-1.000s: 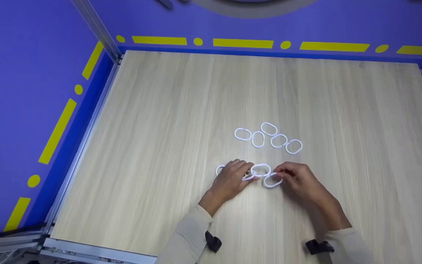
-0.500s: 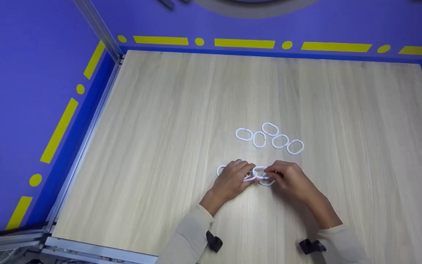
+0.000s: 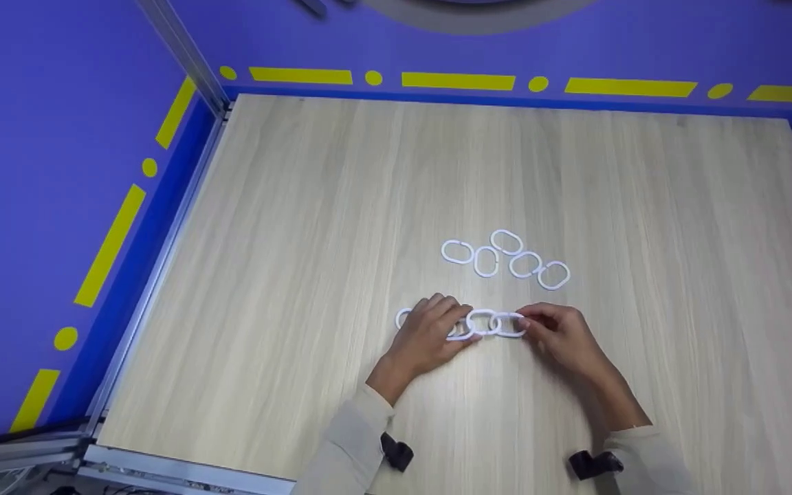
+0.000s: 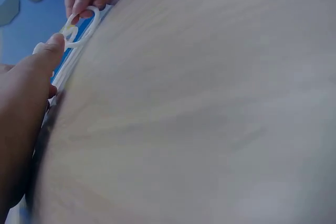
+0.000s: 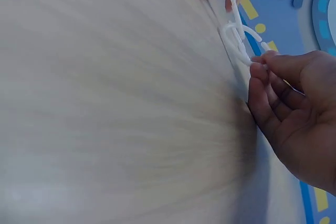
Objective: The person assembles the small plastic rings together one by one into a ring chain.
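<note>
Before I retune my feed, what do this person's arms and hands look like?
The left sleeve and right sleeve are pale beige and plain. A black piece juts from each sleeve's inner edge, exact nature unclear. The left hand and right hand wear no gloves.

Blue, yellow-marked walls [image 3: 38, 172] beside a wood-grain tabletop [image 3: 313, 227]

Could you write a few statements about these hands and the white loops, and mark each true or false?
1. The right hand pinches the end link of a white chain. True.
2. The left hand is away from the chain. False: it holds the chain.
3. Five other links lie on the tabletop, beyond the hands. True.
4. Those five links are red. False: they are white.
5. The tabletop has a pale wood-grain look. True.
</note>
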A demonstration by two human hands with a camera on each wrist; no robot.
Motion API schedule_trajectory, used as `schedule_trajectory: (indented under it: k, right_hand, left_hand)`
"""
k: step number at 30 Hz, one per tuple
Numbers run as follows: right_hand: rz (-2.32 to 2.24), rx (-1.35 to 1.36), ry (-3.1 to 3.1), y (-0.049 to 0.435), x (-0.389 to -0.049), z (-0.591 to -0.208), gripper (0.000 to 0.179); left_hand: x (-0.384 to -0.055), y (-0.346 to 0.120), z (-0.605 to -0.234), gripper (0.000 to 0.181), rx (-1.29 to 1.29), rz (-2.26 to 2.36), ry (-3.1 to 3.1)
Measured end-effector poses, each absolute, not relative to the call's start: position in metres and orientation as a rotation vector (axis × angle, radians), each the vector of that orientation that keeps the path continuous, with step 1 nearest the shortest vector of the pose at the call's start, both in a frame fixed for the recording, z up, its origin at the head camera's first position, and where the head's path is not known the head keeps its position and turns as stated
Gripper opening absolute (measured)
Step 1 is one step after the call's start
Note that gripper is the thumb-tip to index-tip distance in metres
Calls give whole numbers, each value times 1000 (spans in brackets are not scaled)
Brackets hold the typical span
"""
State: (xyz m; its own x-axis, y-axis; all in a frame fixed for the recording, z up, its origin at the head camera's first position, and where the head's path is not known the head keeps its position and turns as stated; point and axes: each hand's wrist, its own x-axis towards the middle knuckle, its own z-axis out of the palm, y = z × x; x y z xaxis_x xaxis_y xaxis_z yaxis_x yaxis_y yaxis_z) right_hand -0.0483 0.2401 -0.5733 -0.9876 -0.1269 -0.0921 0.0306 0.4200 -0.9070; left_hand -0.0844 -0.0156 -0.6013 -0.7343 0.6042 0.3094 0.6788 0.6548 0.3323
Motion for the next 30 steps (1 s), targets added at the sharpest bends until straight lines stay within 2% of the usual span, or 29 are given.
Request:
schedule_trajectory:
  k: [8,13,19,30]
  right_hand:
    - [-1587,-72,2532,242,-49,-574,15]
    - [-1580,-69,2521,243,-51,-575,16]
    - [-1564,-65,2515,243,-51,-577,17]
    - [-1713,-58,2406,246,-52,-580,18]
  left_hand:
    - [-85,-25,-596,38,-1039,-624,-2752]
    - [-86,-24,-587,47,-1000,-548,-2811]
    - [-83,-1,-581,54,-1001,-544,-2769]
    - [-77,38,-591,50,-1005,-462,-2646]
